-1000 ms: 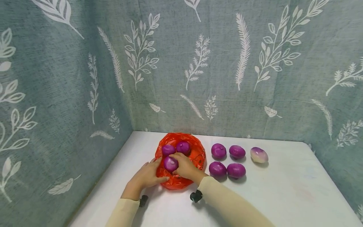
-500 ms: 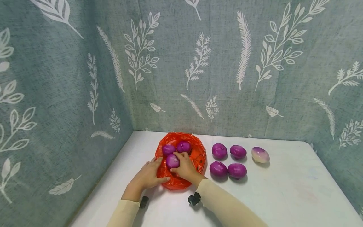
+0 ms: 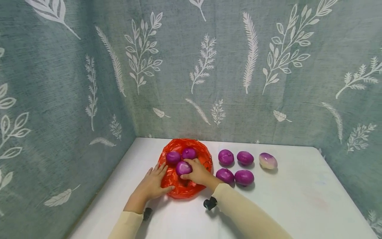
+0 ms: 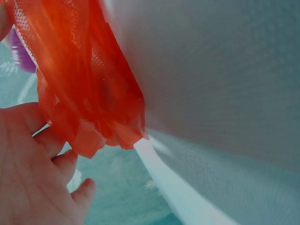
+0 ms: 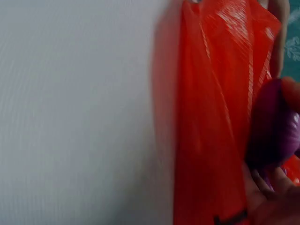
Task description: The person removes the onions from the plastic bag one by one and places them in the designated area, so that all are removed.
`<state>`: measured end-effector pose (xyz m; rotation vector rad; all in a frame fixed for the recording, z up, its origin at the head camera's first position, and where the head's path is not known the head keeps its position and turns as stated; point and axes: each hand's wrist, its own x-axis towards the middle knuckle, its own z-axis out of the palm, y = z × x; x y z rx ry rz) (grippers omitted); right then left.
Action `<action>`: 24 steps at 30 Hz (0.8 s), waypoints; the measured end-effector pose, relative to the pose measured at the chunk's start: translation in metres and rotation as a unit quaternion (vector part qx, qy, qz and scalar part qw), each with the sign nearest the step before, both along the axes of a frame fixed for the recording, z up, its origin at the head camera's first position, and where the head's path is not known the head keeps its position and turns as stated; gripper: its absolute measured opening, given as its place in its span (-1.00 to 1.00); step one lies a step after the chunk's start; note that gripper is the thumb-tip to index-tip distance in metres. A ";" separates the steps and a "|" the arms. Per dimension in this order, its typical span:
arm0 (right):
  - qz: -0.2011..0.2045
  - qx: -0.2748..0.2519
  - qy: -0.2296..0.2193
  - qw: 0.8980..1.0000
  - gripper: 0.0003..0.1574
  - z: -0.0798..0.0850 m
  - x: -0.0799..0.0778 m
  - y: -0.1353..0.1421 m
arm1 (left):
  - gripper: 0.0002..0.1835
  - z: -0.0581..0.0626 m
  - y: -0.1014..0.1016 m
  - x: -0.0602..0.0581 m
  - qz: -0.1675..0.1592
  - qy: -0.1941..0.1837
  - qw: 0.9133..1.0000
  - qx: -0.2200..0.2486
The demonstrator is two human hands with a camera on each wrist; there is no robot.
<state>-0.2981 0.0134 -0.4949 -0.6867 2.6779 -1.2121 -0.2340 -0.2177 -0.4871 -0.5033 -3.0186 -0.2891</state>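
Observation:
A red plastic bag stands with its mouth spread wide on the white table. Inside it two purple onions, a left one and a right one, lie side by side toward the back. My right hand reaches over the bag from the right and grips a third onion between thumb and fingers, at the bag's mouth. My left hand rests against the bag's left side with fingers spread and straight. In the left wrist view, the fingertips lie along the bag's crinkled edge.
Right of the bag, several purple onions stand in two rows, among them a front one and a back one. A pale purple-and-white onion lies farther right. A leaf-patterned green curtain hangs behind the white table.
The onion in my right hand has moved slightly to the right over the bag and turned a little. My left hand stays at the bag's left side. The head view has shifted slightly.

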 end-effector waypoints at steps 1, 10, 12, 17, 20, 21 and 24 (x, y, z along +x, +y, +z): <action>0.003 0.003 -0.002 1.000 -0.05 0.001 0.000 0.001 | 0.08 -0.001 0.000 0.000 0.000 0.001 1.000 -0.003; 0.006 0.005 -0.012 1.000 -0.05 0.013 0.004 0.013 | 0.04 -0.004 -0.002 0.003 -0.006 0.010 1.000 -0.007; 0.006 0.007 -0.012 1.000 -0.05 0.017 0.006 0.016 | 0.04 -0.004 -0.002 0.003 -0.006 0.008 1.000 -0.002; 0.011 0.015 -0.010 1.000 -0.05 0.026 0.008 0.026 | 0.04 -0.004 -0.004 0.004 -0.006 0.007 1.000 0.006; 0.013 0.020 -0.010 1.000 -0.06 0.029 0.008 0.034 | 0.04 -0.004 -0.004 0.003 -0.007 0.009 1.000 0.005; 0.013 0.019 -0.011 1.000 -0.06 0.030 0.008 0.037 | 0.04 -0.004 -0.004 0.003 -0.008 0.009 1.000 0.005; 0.011 0.009 -0.023 1.000 -0.08 0.034 0.009 0.046 | 0.03 -0.003 -0.003 0.002 -0.012 0.011 1.000 0.009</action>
